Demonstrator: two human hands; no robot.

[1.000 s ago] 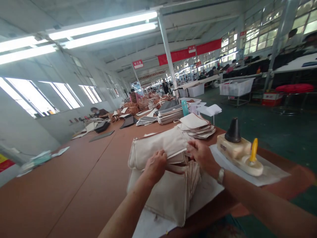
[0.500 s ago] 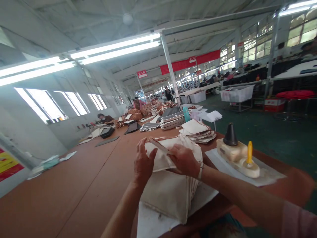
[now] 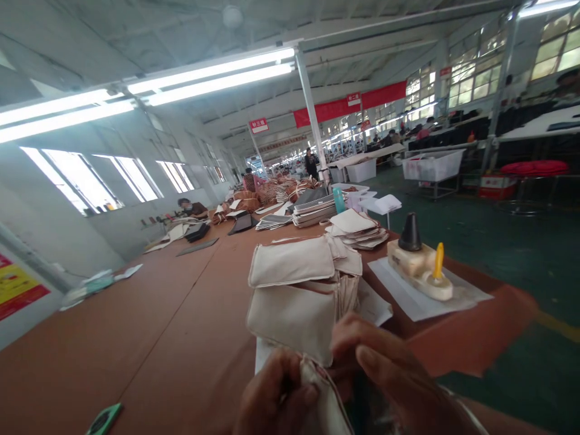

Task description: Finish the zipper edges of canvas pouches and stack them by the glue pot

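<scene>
At the near left, a small green tag (image 3: 104, 420) lies alone on the brown worktable (image 3: 136, 338), with a long stretch of bare tabletop between it and the work. Low in the view, the left hand (image 3: 276, 399) is curled tight around a cream fabric piece (image 3: 321, 393) with a stitched edge, held up off the table at the near edge of the view. The right hand (image 3: 385, 374) is closed narrow just beside it; whether it grips the piece is hidden. Just beyond them sits a stack of cream canvas pouches (image 3: 294, 296), several layers deep and apparently finished, though the count can't be told. Farther on is a pile of flat cut pieces (image 3: 357, 229), still stacked. To the right, a cream block (image 3: 410, 260) with a black cone (image 3: 410, 232) and a yellow handle (image 3: 438, 261) sits on a white sheet (image 3: 408, 302), close to the stack — so room is tight on that side. The table's right edge (image 3: 498, 296) drops away to the green floor (image 3: 498, 374).
</scene>
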